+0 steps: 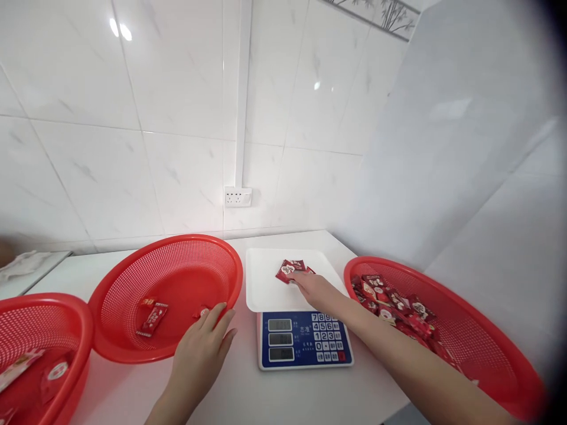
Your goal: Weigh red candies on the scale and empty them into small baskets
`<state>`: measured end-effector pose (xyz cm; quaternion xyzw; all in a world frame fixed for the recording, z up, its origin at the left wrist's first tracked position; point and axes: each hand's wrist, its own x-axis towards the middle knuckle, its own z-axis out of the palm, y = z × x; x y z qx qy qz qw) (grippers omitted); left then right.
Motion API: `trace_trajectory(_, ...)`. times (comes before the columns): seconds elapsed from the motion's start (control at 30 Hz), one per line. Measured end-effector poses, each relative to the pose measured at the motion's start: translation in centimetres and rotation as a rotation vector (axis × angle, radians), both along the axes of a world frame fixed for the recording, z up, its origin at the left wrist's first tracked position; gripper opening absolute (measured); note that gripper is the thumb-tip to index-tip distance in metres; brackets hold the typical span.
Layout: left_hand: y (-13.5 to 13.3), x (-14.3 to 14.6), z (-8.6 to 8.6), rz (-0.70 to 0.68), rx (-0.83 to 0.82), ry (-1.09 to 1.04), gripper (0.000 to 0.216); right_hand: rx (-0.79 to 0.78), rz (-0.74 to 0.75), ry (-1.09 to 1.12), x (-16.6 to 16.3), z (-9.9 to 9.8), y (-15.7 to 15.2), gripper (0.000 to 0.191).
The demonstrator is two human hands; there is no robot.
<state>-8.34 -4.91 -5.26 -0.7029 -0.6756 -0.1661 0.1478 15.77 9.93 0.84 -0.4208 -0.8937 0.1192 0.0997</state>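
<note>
My right hand is over the white weighing tray of a blue-fronted digital scale. Its fingers are closed at a few small red wrapped candies, and they partly hide the wrappers. My left hand is at the near right rim of the middle red plastic basket, palm down and holding nothing, with the fingers apart. In that basket lie a red wrapped candy, a small orange one and another red one close to my left fingertips.
To the right, a red basket holds many red wrapped candies. Another red basket with a few packets stands at the lower left. A tiled wall with a power socket rises behind the white table.
</note>
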Motion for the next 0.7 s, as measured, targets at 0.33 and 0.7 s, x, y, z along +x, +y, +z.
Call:
trace_trajectory(0.33, 0.3, -0.2, -0.3, -0.012, 0.039, 0.023, 0.034, 0.037, 0.221, 0.253, -7.9, 3.5, -2.0, 0.056)
trace_trajectory(0.7, 0.1, -0.1, -0.1, -0.005, -0.019, 0.047, 0.035, -0.060, -0.382, -0.065, 2.3, -1.1, 3.6, 0.054)
